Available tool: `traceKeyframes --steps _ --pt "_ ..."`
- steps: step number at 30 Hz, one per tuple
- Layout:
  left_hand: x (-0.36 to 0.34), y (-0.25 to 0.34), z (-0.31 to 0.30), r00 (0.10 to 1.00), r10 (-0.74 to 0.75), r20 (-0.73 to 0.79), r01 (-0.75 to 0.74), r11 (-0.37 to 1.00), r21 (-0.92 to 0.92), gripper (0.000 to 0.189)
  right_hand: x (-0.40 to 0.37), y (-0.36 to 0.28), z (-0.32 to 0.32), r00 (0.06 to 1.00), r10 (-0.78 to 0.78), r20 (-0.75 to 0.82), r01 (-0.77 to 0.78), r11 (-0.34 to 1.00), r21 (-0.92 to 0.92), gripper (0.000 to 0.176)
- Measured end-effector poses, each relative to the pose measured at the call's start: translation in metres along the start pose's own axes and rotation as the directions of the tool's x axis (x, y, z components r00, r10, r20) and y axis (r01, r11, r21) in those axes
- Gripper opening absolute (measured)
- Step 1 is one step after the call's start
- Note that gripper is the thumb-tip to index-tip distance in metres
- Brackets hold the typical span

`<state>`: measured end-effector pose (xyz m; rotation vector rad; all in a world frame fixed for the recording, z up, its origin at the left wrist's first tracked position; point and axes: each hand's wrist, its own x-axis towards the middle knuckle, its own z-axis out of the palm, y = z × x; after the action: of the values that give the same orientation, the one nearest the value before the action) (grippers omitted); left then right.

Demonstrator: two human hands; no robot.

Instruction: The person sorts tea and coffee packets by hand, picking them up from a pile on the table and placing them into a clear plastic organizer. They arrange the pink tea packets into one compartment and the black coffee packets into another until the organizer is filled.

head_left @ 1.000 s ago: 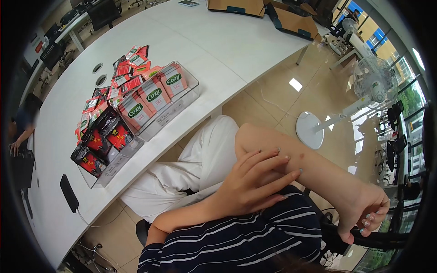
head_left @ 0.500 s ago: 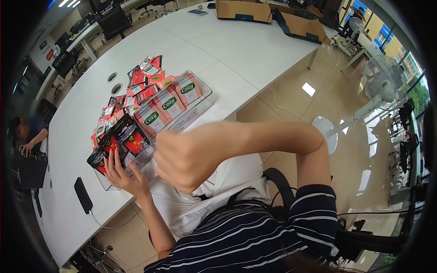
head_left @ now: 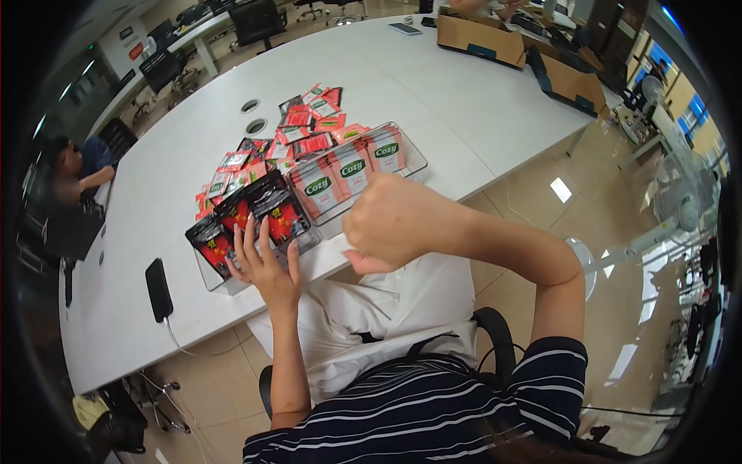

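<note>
My left hand (head_left: 267,267) lies with fingers spread against the front of black-and-red packets (head_left: 280,216), which stand in the left part of a clear plastic tray (head_left: 413,168). Coral packets (head_left: 353,175) printed "Cozy" stand upright in the same tray, to the right. My right hand (head_left: 394,220) is a closed fist in the air in front of the coral packets, its back toward me. Whatever its fingers may hold is hidden. Behind the tray spreads a loose pile of red, pink and black packets (head_left: 297,116).
A phone (head_left: 158,289) with a white cable lies near the white table's (head_left: 433,85) front edge. Open cardboard boxes (head_left: 481,42) and another phone (head_left: 405,29) are at the far end. A person (head_left: 76,166) sits at the left; a fan (head_left: 684,205) stands at the right.
The view has turned, so the table and tray appear farther right. My right fist has moved forward and right relative to the tray. My left hand stays on the black packets.
</note>
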<state>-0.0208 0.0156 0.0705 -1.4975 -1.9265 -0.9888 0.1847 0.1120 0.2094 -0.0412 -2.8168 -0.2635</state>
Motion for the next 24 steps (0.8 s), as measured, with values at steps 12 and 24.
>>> traceKeyframes --steps 12,24 --pt "-0.001 0.0 0.0 0.999 0.038 0.025 -0.037 0.998 -0.046 0.051 -0.017 0.015 -0.028 0.935 0.226 -0.274 -0.245 0.969 -0.038 0.025" --pt "0.087 0.046 -0.101 0.937 0.011 -0.35 -0.335 0.317 -0.887 0.049 -0.153 -0.061 -0.17 0.055 0.045 -0.997 -0.546 0.838 0.008 0.011"
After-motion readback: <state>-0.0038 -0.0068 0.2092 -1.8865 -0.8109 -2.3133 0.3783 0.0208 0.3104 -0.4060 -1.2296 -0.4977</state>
